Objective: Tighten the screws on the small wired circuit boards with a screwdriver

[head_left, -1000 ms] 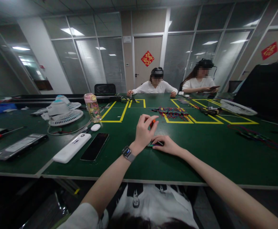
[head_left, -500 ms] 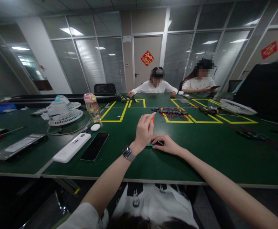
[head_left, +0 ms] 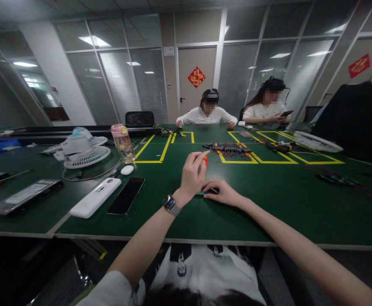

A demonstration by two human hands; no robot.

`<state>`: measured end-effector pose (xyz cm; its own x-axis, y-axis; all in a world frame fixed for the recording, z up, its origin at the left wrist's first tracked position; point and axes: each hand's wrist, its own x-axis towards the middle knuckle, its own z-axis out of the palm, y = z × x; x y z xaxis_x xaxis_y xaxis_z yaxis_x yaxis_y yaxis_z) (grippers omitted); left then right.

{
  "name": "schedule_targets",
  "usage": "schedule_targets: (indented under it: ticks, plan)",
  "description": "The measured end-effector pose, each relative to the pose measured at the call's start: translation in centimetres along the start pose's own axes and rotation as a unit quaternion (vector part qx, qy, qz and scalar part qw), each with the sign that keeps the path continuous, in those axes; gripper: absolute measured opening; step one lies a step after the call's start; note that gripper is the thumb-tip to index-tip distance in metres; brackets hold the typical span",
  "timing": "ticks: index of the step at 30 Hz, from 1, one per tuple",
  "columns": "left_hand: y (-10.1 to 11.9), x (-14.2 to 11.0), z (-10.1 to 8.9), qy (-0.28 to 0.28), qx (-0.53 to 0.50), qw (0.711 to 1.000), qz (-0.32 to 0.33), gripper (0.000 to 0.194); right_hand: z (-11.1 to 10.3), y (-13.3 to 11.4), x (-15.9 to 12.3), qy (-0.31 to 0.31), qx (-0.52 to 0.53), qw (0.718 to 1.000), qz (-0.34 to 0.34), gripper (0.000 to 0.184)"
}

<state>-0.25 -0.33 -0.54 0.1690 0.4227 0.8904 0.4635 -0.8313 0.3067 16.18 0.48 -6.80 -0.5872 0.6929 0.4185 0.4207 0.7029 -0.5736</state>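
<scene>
My left hand (head_left: 192,172), with a watch on its wrist, is raised over the table and closed around an upright orange-handled screwdriver (head_left: 206,161). Only part of the handle shows; fingers hide the rest and its lower end. Just below and to the right, my right hand (head_left: 222,192) rests low on the tabletop, its fingers curled over a small green circuit board (head_left: 200,194). Something dark with a purplish edge lies under those fingers, mostly covered.
Beyond my hands lies a bundle of wired circuit boards (head_left: 232,149) by yellow tape outlines. A phone (head_left: 126,195), white power bank (head_left: 95,197), pink-lidded bottle (head_left: 123,144) and fans (head_left: 85,155) stand left. More wired boards (head_left: 345,178) lie right. Two people sit opposite.
My left fingers have shifted from a spread grip to closer together around the orange handle, the index finger stretching over its top. My right hand stays in place.
</scene>
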Motion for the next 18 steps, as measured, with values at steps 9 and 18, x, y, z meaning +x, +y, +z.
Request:
schedule_targets:
  ticks: [9, 18]
  plan:
    - [0.04, 0.08, 0.0, 0.006, 0.022, 1.0, -0.008, 0.026, -0.01, -0.05, -0.01, 0.005, 0.003, 1.0, 0.001, 0.011]
    - [-0.02, 0.1, -0.03, -0.003, -0.002, 1.0, 0.005, 0.032, 0.1, 0.15, 0.01, 0.006, 0.004, 1.0, 0.001, 0.011]
